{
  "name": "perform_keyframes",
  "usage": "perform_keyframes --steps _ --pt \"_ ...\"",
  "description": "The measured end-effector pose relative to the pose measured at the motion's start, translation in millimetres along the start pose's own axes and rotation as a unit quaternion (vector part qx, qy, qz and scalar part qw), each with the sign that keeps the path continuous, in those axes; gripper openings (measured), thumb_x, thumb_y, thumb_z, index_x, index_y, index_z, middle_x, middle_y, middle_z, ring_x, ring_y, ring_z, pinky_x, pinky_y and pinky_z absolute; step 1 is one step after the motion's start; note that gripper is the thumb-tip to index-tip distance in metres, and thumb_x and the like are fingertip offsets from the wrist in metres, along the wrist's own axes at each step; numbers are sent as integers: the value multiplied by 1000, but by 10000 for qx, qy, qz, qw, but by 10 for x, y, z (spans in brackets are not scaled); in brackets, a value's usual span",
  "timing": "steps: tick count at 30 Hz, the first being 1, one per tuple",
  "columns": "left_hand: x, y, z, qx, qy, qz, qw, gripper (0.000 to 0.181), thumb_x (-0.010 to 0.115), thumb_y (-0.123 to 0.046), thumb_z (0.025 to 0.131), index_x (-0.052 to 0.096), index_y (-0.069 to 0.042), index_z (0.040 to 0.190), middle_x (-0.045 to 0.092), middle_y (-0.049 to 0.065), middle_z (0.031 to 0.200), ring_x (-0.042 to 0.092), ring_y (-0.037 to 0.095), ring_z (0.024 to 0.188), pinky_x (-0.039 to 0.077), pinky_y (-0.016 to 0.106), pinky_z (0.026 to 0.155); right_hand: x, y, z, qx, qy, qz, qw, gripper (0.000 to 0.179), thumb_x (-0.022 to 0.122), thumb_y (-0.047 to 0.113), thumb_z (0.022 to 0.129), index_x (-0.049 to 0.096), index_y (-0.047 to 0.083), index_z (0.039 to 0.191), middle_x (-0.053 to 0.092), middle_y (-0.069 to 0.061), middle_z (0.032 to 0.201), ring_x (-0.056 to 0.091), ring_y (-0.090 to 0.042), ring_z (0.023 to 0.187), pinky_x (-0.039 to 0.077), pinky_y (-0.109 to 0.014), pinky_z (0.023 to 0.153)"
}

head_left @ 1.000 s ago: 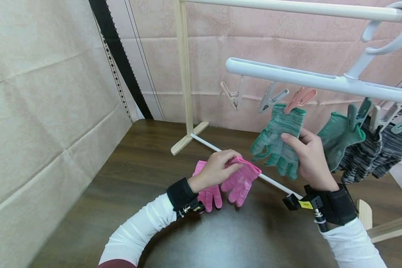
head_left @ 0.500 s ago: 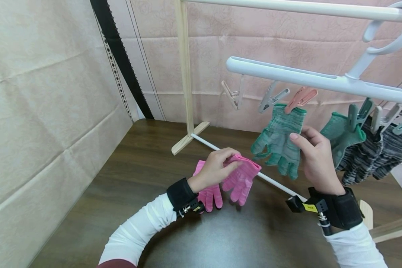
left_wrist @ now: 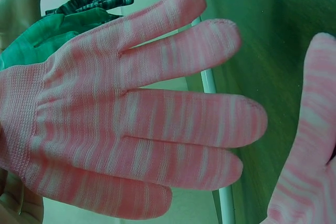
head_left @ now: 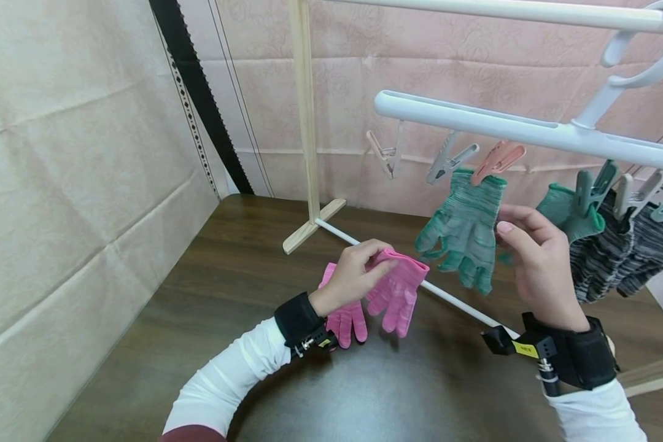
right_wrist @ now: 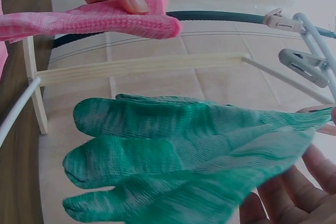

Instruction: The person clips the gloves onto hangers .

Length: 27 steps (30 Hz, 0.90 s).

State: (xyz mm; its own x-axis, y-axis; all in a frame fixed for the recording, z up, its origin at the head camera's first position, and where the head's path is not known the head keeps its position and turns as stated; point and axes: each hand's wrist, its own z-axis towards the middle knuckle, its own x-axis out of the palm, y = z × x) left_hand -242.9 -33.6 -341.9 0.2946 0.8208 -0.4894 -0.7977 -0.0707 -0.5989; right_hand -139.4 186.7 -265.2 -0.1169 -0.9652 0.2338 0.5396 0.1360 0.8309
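Observation:
My left hand (head_left: pixel 349 277) pinches the cuff of a pink glove (head_left: pixel 393 296), which hangs fingers down over the table. Another pink glove (head_left: pixel 347 320) is partly hidden behind that hand and wrist. A green striped glove (head_left: pixel 468 230) hangs by its cuff from a pink clothespin (head_left: pixel 497 161). Just right of it is my right hand (head_left: pixel 544 264), fingers loosely bent, with nothing seen between thumb and fingers. In the right wrist view its fingers (right_wrist: pixel 294 192) lie close beside the green glove (right_wrist: pixel 173 150); contact there cannot be told. A second green glove (head_left: pixel 569 212) hangs partly behind this hand.
A pale blue hanger (head_left: pixel 475 120) hooks over the white rail (head_left: pixel 503 8) of a wooden stand (head_left: pixel 305 110). Two clothespins, one white (head_left: pixel 385 156) and one grey (head_left: pixel 447 161), hold nothing. Dark striped gloves (head_left: pixel 613 258) hang at right. A white lower bar (head_left: pixel 458 302) crosses above the brown table (head_left: pixel 243 258).
My right hand has moved right, off the front of the green glove to beside its edge, now covering more of the second green glove. The left hand keeps its pinch on the pink glove.

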Motion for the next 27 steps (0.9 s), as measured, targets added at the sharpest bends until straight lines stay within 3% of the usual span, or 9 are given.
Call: perform_keyframes --steps 5,10,17,27 --pt "1 -4 3 -9 -42 -36 10000 9 60 -12 83 57 -6 90 49 2 71 40 7 64 38 30 55 -38 49 -20 -160 129 188 9996 24 44 -7 86 55 -5 108 63 -5 96 56 -14 90 44 -21 79" --pt "8 7 4 -40 -77 -37 10000 9 60 -13 83 58 -6 89 49 1 71 41 7 64 37 26 55 -48 92 -45 -308 208 306 9988 26 42 -9 86 52 -9 110 62 -10 101 57 -18 94 44 -23 80" --pt "4 2 6 -61 -94 -56 9999 9 59 -13 84 58 -6 89 47 1 68 40 6 63 33 17 55 0 159 -65 -590 -49 316 9977 25 43 -10 85 49 -15 109 61 -16 105 58 -23 94 44 -26 80" --pt "8 -14 7 -29 -110 -99 9999 9 60 -11 83 58 -5 89 47 2 69 40 7 62 37 27 54 37 231 -91 -857 42 648 9942 27 38 -15 84 48 -17 109 60 -20 106 57 -27 94 44 -29 82"
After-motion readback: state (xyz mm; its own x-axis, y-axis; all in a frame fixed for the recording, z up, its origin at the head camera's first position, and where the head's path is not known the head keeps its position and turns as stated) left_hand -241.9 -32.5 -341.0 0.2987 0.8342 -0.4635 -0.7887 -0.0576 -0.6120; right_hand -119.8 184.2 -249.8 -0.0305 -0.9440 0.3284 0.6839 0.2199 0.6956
